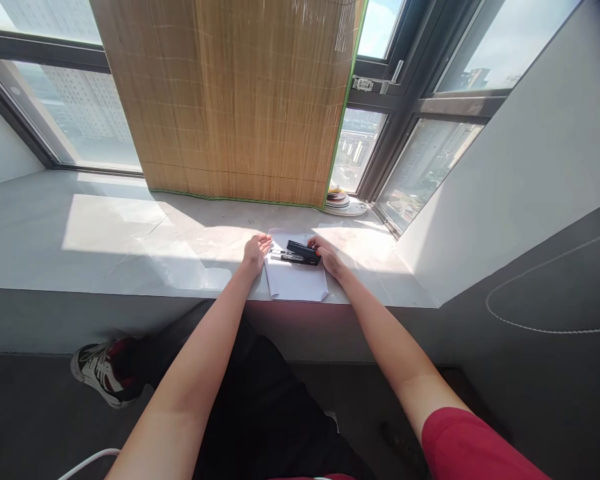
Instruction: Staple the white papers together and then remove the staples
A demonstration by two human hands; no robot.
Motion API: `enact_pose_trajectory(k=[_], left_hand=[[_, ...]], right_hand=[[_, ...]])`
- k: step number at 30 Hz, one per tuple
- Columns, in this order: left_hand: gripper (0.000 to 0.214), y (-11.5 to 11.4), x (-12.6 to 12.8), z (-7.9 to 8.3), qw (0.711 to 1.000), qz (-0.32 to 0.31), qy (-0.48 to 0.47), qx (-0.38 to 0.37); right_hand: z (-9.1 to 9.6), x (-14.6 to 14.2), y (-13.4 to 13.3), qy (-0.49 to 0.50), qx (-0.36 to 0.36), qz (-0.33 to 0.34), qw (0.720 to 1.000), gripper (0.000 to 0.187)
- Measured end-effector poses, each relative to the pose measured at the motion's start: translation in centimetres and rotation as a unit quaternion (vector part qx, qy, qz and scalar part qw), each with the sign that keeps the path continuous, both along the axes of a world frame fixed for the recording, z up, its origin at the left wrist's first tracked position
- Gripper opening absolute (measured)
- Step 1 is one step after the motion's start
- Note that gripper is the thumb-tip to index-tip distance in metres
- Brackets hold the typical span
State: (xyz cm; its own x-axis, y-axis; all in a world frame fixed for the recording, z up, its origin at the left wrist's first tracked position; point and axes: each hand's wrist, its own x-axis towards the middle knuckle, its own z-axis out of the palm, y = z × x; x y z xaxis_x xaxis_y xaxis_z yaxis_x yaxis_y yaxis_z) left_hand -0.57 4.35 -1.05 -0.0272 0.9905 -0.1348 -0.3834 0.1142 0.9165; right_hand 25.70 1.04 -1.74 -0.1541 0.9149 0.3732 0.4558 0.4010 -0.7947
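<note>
A stack of white paper (297, 283) lies on the windowsill in front of me, its near edge by the sill's edge. On it rests a black stapler (304, 251), its narrow ends pointing left and its jaws apart. A dark pen (286, 256) lies alongside, partly hidden by the stapler. My right hand (327, 257) has its fingers closed around the stapler's right end. At the paper's left edge, my left hand (257, 251) is open, palm partly turned up, fingertips close to the pen's left end and holding nothing.
A bamboo blind (240, 100) hangs down to the sill behind the paper. Several stacked plates (345, 203) stand in the back right corner, beside the window frame (380, 160). A beaded cord (530, 327) loops at the right wall. My shoe (100, 377) is below left.
</note>
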Motion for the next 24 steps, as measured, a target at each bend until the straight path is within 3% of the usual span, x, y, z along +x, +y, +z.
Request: enact_pose_trajectory(k=[8,12,17,19,24], left_hand=[[0.026,-0.7,0.2,0.2,0.999,0.013,0.021,0.044],[0.025,-1.4,0.8,0.4,0.99,0.033,0.004,0.134],[0.05,-2.0,1.4,0.5,0.995,-0.084,-0.055,-0.011],[0.055,-2.1,1.5,0.4,0.989,-0.118,-0.079,-0.029],[0.044,-1.9,1.4,0.2,0.989,-0.127,-0.074,-0.006]], right_hand=[[-0.1,-0.7,-1.0,-0.078,0.014,0.036,0.996,0.045],[-0.2,-1.3,-1.5,-0.064,0.115,-0.018,0.991,0.037],[0.4,-2.1,-2.0,-0.17,0.296,-0.023,0.94,0.035],[0.6,-2.4,-2.3,-0.226,0.305,0.005,0.925,0.039],[0.7,-2.6,-2.8,-0.291,0.28,0.043,0.914,0.046]])
